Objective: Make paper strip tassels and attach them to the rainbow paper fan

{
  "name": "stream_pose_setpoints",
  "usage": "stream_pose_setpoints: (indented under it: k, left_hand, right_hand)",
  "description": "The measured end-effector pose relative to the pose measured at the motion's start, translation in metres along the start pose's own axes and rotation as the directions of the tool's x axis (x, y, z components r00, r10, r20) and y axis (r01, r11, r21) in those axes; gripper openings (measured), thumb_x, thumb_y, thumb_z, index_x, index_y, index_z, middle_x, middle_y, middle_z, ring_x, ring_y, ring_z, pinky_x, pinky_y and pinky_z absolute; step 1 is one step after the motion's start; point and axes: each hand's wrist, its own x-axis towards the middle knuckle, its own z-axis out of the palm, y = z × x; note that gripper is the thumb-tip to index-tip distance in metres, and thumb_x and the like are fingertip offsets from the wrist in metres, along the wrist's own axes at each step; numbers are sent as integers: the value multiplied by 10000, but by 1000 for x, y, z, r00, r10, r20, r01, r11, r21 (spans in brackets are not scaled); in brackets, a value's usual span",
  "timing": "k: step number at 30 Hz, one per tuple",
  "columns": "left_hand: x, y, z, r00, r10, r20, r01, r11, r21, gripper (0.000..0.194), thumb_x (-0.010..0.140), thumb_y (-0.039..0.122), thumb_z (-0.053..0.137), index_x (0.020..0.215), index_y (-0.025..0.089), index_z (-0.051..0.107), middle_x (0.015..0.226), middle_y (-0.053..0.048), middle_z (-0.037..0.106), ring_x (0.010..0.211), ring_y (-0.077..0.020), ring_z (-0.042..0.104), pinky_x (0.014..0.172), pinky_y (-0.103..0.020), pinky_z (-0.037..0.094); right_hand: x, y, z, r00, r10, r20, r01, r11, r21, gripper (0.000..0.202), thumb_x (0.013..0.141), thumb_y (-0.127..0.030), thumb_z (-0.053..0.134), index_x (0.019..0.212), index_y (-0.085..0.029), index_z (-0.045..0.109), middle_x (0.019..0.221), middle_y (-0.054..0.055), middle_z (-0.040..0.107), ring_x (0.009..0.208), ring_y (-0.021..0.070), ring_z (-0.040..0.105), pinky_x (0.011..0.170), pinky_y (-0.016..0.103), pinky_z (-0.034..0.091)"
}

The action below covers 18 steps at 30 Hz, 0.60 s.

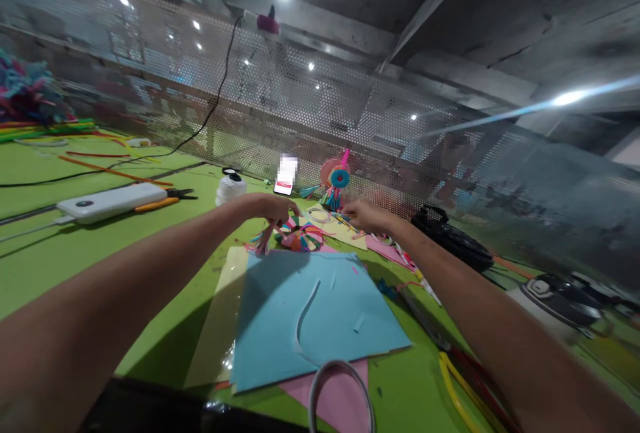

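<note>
Both my arms reach forward over a green table. My left hand (277, 209) hangs with bent fingers over a multicoloured ring of strips (301, 237); a bundle of pale strips (261, 241) lies below the fingers, and whether they pinch anything is too small to tell. Farther right, my right hand (364, 215) has its fingers drawn together near a pink and blue tasselled ornament (336, 181); what they hold, if anything, I cannot make out. Blue sheets (320, 316) with a curled white strip (301, 323) lie nearer me, over a cream sheet and a pink one.
On the left are a white power strip (113, 202), orange-handled pliers (157, 204) and a white thread spool (231, 188). A lit phone (287, 174) leans at the back. Scissors (425, 316), a tape roll (341, 396), a black coiled object (453, 239) and an iron (557, 301) lie nearer or right.
</note>
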Motion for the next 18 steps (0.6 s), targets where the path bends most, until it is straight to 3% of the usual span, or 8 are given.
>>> stream_pose_setpoints:
  k: [3,8,12,16,18]
  left_hand:
    - [3,-3,6,996,-41,-81,37,998,-49,519,716,176,505,1234,147,492,756,-50,651,578,-123,581,514,-204,460]
    - [-15,-13,16,970,-66,-233,38,992,-121,509,825,357,484,1289,158,420,1023,-104,646,787,-143,627,593,-198,480]
    - [-34,-29,22,947,-112,-301,75,989,-130,451,862,281,416,1296,160,398,1072,-102,644,813,-131,636,634,-196,478]
    - [-46,-42,34,918,-150,-366,148,988,-33,584,742,357,577,1273,159,435,1000,-91,671,801,-180,635,647,-230,466]
    - [-48,-44,42,909,-138,-394,161,986,28,622,672,321,634,1250,168,464,922,-64,688,792,-191,631,654,-231,453]
  right_hand:
    - [28,-19,12,1000,26,-11,-25,999,45,154,684,-149,612,805,-153,707,735,53,687,662,162,585,602,230,402]
    - [44,-29,54,994,75,-73,-63,987,150,586,677,-176,657,1247,-143,528,1117,119,639,847,181,623,700,241,465]
    - [24,-20,66,989,110,-103,-89,978,190,391,698,-114,601,1083,-152,651,1056,107,672,874,217,627,762,295,474]
    - [-10,-24,68,986,110,-128,-77,968,240,240,719,-117,569,911,-156,709,961,83,701,849,208,631,790,308,474]
    - [-29,-29,73,982,120,-147,-75,958,277,216,738,-128,549,877,-156,712,931,78,706,848,201,632,791,308,480]
